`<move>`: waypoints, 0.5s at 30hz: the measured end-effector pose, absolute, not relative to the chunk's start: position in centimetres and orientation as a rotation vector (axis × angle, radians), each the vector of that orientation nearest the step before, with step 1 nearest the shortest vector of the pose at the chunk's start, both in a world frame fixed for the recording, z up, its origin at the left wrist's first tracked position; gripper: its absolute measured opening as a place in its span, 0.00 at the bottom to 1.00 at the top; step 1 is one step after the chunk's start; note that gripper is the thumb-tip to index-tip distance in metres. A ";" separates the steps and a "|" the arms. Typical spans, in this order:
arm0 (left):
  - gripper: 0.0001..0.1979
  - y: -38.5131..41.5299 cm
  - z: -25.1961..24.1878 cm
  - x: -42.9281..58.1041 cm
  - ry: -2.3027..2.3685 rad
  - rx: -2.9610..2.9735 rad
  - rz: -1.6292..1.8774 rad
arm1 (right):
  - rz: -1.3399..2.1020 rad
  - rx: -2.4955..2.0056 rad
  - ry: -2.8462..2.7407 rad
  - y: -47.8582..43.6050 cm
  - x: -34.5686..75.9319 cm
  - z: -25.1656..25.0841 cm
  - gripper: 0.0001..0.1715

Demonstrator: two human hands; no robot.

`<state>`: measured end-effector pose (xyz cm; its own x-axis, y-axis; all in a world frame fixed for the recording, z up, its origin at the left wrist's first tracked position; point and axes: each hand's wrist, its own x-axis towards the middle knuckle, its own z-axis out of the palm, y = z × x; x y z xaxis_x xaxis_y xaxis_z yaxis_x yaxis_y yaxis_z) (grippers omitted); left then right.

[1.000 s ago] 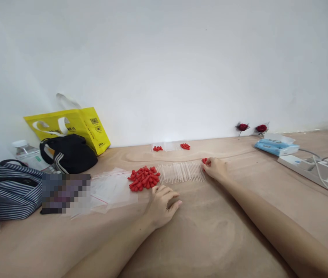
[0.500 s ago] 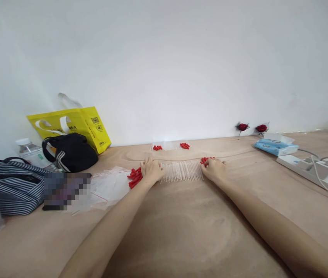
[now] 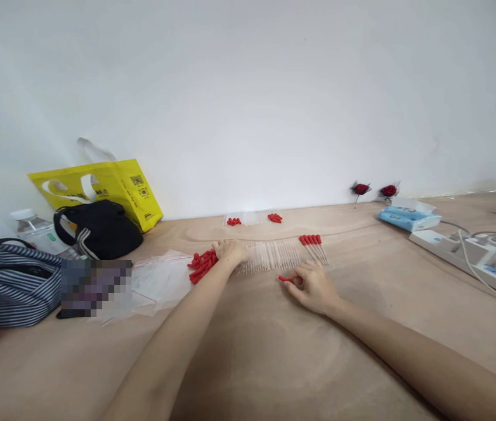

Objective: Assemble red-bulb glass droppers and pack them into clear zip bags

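Observation:
Thin pale sticks with small white tips, perhaps cotton swabs, lie side by side in a row. At the row's right end, several sticks wear red caps. My right hand is just in front of the row, thumb and fingers closed on a small red cap. My left hand rests at the row's left end, beside a pile of loose red caps. Its fingers curl down, and what they hold, if anything, is hidden.
Clear plastic bags lie left of the pile, and another bag with red caps is by the wall. Farther left are a yellow bag, black pouch, bottle and striped bag. Tissues and a power strip stand right.
My right hand has come back from the red caps at the row's right end, towards me and left, and now holds a red cap. My left hand has hardly moved.

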<state>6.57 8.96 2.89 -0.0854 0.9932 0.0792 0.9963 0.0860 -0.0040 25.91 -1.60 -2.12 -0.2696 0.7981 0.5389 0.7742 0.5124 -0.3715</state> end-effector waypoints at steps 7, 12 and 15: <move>0.10 6.3 4.4 6.2 -2.041 -2.309 -0.116 | 0.139 -1.262 -2.118 -1.7 25.8 -2.0 0.05; 0.08 0.7 3.6 4.4 -1.575 -2.616 -0.146 | 0.143 -1.231 -2.196 -1.5 25.8 -2.0 0.06; 0.10 -1.3 2.2 3.1 -1.191 -2.674 -0.183 | 0.114 -1.236 -2.215 -1.4 25.8 -2.1 0.07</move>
<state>3.13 -1.33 2.18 0.6660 0.7196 0.1965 0.7454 -0.6521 -0.1386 25.81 -1.38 -2.06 -0.3920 0.7999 0.4545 0.7492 0.5643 -0.3469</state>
